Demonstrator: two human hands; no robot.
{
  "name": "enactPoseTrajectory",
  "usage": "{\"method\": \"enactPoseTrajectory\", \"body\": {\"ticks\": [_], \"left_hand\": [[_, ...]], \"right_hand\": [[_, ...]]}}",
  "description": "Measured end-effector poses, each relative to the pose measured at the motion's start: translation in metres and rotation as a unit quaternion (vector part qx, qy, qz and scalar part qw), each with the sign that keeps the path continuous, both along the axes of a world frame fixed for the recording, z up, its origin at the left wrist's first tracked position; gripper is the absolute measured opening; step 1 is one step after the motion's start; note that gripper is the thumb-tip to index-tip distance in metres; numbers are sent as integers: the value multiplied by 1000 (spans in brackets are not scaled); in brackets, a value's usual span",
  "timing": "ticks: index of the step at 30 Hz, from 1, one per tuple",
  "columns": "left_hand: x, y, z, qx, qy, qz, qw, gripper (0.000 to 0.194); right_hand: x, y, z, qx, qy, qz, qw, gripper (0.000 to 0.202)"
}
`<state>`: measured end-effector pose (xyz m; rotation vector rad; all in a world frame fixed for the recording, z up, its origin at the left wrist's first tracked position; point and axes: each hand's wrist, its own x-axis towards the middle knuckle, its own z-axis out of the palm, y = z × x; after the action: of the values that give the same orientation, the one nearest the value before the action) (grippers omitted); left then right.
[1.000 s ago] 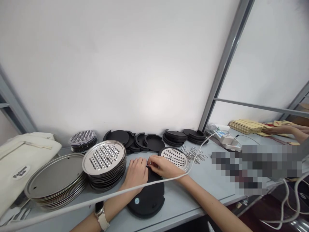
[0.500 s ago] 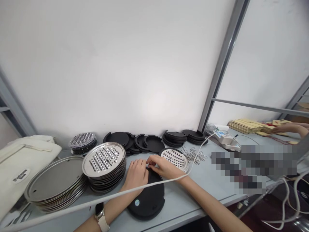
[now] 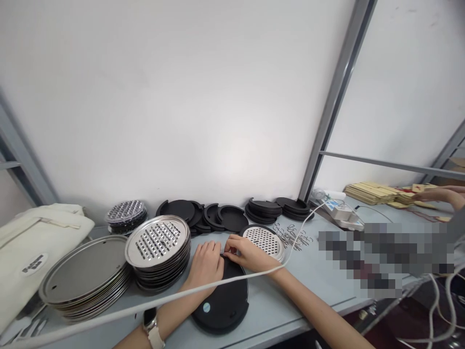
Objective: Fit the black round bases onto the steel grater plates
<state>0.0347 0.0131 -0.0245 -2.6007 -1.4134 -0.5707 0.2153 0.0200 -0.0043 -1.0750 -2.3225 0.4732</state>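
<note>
A black round base (image 3: 227,306) with a small pale-blue sticker lies in front of me, its far edge under my hands. My left hand (image 3: 205,264) rests on its far left part, fingers bent over the rim and thumb along the top, holding it. At the far rim my right hand (image 3: 246,251) has thumb and fingertips pinched together; what is between them is too small to make out. Just behind my right hand lies a perforated metal grater disc (image 3: 264,241) in a black frame. Several bent wire clips (image 3: 292,236) are heaped beside it.
Stacked grater discs (image 3: 158,241) and large metal plates (image 3: 85,266) stand to the left, near a white bag (image 3: 43,242). Black round parts (image 3: 232,218) line the wall. A white cable (image 3: 174,294) crosses in front of my forearms. A co-worker's hand (image 3: 441,195) is at far right.
My right hand has shifted slightly at the rim, its fingertips drawn a little away from my left hand. The left hand and black base stay in place.
</note>
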Motion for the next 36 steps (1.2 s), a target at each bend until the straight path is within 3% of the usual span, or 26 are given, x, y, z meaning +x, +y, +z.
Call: {"method": "enactPoseTrajectory", "body": {"ticks": [8, 17, 26, 36], "left_hand": [[-1, 2, -4, 3, 1, -7, 1000, 22], [0, 0, 0, -3, -2, -2, 1000, 21], [-3, 4, -10, -4, 6, 1, 1000, 18], [-3, 4, -8, -16, 13, 4, 1000, 21]], "right_hand": [[0, 1, -5, 32, -62, -24, 997, 13], [-1, 0, -8, 58, -125, -31, 990, 13], [0, -2, -8, 18, -80, -38, 996, 6], [-1, -1, -7, -24, -43, -20, 999, 8]]}}
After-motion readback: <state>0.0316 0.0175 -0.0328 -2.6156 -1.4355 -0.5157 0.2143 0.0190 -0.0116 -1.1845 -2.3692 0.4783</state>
